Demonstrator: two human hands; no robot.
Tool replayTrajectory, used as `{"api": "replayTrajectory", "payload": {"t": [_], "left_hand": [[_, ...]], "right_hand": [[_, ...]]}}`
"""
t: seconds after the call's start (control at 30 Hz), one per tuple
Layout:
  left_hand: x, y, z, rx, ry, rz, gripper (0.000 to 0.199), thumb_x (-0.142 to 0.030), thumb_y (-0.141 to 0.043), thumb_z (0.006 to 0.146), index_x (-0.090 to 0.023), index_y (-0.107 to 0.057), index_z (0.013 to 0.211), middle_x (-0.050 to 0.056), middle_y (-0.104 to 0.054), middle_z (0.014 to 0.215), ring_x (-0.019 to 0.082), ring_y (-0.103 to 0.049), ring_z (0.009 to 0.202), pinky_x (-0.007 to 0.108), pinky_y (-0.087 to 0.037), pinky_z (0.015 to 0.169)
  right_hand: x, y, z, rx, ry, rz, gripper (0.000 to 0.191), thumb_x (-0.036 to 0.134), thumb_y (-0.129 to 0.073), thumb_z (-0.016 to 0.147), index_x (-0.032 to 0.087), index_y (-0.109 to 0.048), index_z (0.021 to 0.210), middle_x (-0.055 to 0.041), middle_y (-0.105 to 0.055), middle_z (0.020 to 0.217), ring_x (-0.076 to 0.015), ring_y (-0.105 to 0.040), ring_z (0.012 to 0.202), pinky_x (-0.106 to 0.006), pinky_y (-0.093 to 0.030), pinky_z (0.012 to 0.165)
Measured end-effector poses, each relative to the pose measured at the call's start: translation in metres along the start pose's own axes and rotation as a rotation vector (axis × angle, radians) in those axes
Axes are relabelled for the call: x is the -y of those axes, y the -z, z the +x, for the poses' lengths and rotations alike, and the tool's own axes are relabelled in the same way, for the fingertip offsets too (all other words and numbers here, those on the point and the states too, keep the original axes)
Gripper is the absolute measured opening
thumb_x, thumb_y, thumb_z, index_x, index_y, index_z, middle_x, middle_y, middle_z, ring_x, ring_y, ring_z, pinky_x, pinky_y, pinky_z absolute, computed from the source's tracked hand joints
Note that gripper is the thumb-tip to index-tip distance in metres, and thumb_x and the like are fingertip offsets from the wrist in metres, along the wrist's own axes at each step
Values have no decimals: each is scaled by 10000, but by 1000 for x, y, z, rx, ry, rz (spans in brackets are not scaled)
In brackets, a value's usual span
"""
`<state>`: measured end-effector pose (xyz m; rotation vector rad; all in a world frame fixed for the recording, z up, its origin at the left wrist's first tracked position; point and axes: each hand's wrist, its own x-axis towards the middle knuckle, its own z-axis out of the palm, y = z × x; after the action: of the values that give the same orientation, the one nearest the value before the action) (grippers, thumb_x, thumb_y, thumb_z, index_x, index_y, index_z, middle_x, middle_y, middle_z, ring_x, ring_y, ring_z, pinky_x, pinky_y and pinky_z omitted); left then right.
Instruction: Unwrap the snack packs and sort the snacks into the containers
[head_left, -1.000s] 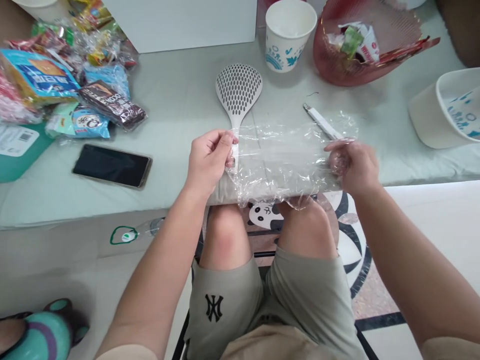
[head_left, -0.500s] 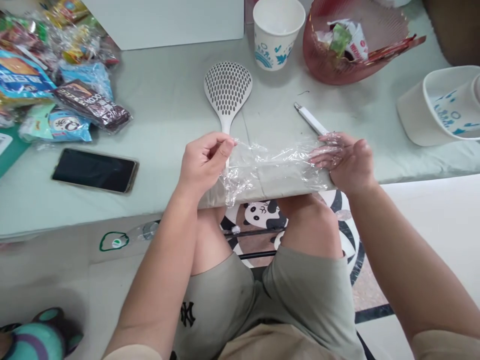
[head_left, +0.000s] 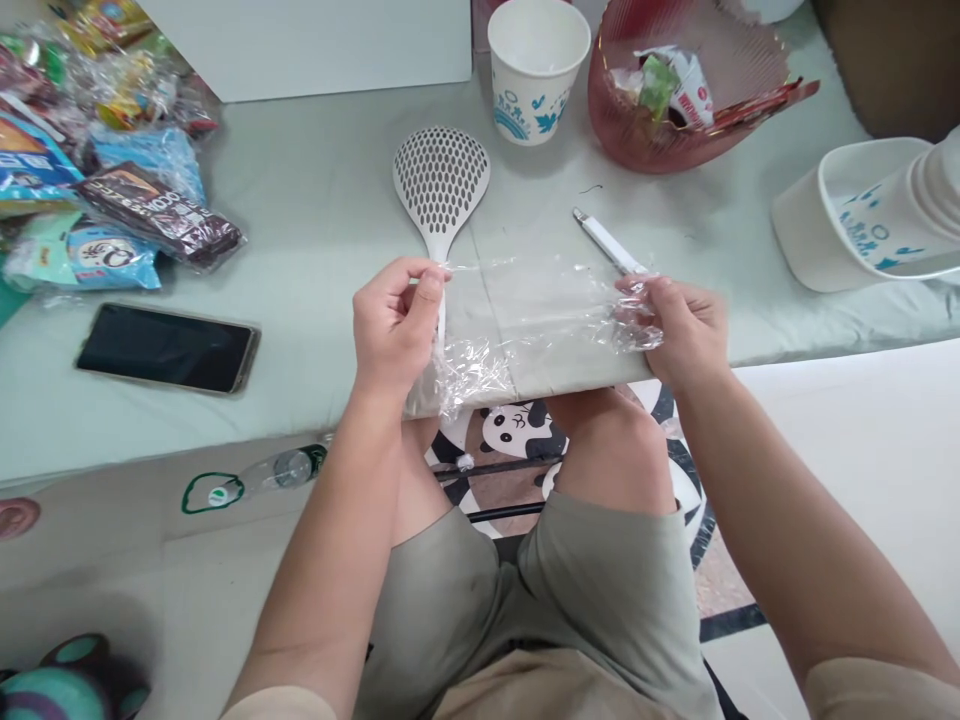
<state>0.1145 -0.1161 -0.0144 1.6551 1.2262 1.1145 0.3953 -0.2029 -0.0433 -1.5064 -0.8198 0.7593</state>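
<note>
A crinkled sheet of clear plastic film [head_left: 525, 310] is stretched between my two hands over the table's near edge. My left hand [head_left: 397, 325] pinches its left side between thumb and fingers. At the other end, my right hand [head_left: 679, 325] is closed on the bunched film, its fingers partly inside or behind the plastic. A pale grey slotted skimmer [head_left: 441, 185] lies on the table, bowl pointing away, its handle partly hidden by my left hand and the film. Just beyond my right hand rests a slim white tool [head_left: 604, 240] with a metal tip, its near end covered.
Left on the table [head_left: 315, 210] are several packaged snacks [head_left: 157, 215] and a phone [head_left: 169, 347]. A paper cup [head_left: 536, 80], a pink glass bowl [head_left: 675, 140] with wrappers and a white container [head_left: 817, 230] with cups stand beyond and right. A bottle [head_left: 281, 472] lies below the edge.
My right hand's fingers have gone from spread to closed on the film's right end. The film now looks flatter and more spread out. The view has shifted slightly to the right.
</note>
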Motion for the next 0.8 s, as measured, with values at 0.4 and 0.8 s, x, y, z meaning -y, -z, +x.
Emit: {"api": "replayTrajectory", "payload": {"t": [0.4,0.8], "left_hand": [[-4,5,3,-13,61,72,238,-410,-561,1005,-278,-619,816,-43,-471,524,126,-465,473,308,-350,486],[2,32,53,127,-118,484,130,-310,-679,955,-270,-663,832,-60,-451,561,119,-398,592,330,-303,637]], "right_hand": [[-1,1,4,-2,-16,-30,553,814,-623,824,271,-572,728,51,-458,468,-101,-360,340,-278,-244,318],[0,1,4,-1,-68,-73,558,809,-690,770,260,-608,715,69,-422,433,-84,-303,313,-274,-166,297]]}}
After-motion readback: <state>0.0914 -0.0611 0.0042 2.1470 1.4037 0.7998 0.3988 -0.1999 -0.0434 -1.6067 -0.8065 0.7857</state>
